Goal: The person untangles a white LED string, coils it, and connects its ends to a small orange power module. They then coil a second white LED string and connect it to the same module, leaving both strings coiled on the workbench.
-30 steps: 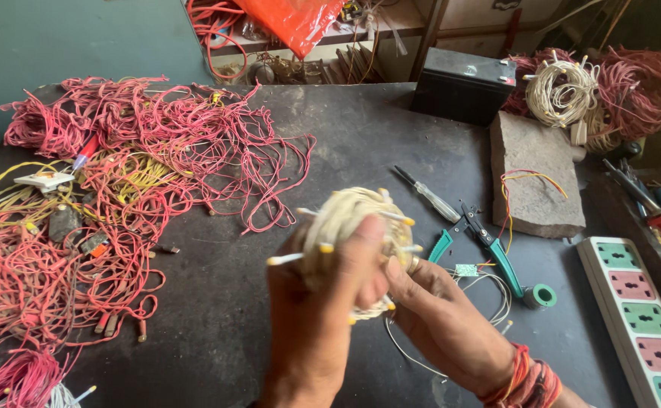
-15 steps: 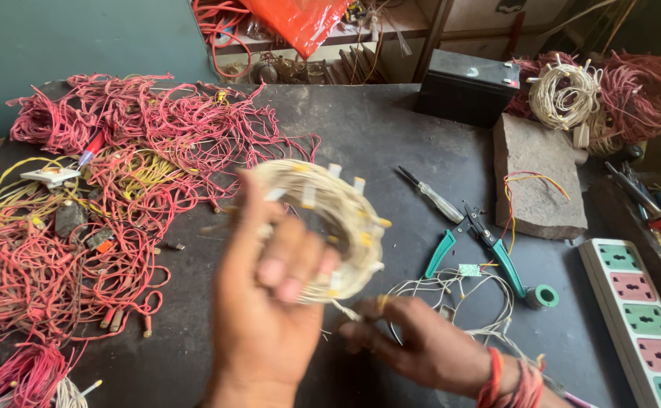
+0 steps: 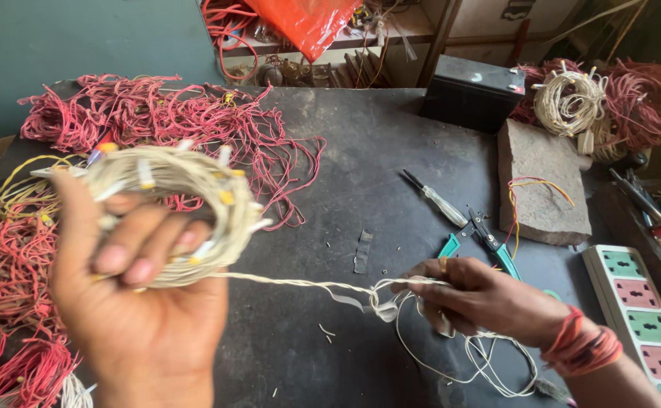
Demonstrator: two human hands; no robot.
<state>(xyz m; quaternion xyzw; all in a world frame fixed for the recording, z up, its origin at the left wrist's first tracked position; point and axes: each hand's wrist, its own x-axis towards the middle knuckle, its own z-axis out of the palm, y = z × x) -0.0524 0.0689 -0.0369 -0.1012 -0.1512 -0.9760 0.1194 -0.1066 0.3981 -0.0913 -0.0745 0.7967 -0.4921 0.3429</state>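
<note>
A thick coil of cream-white twisted wire studded with small white and yellow bulb caps [image 3: 171,215] is gripped in the left hand [image 3: 137,302], which is raised above the dark bench [image 3: 360,159] with its fingers curled through the ring of loops. From the coil a single twisted strand [image 3: 300,284] is drawn across to the right hand [image 3: 470,298], where it is pinched between closed fingers just above the bench top. Most of the string appears already wound, judging by the bulk of the coil; what is left is the loose tangle of white wire [image 3: 481,363] lying under and behind the right hand. Just beyond that hand, teal-handled pliers [image 3: 489,242] and a clear-handled screwdriver [image 3: 436,198] are left lying apart from both hands. A large heap of tangled red wire strings [image 3: 119,143] is spread over the left side of the bench. Further back, a flat grey stone block [image 3: 538,177] and a black box-shaped battery [image 3: 472,94] are set, with another wound cream coil [image 3: 570,102] near the far right corner. A white power strip with green and pink sockets [image 3: 640,317] is placed at the right edge.
</note>
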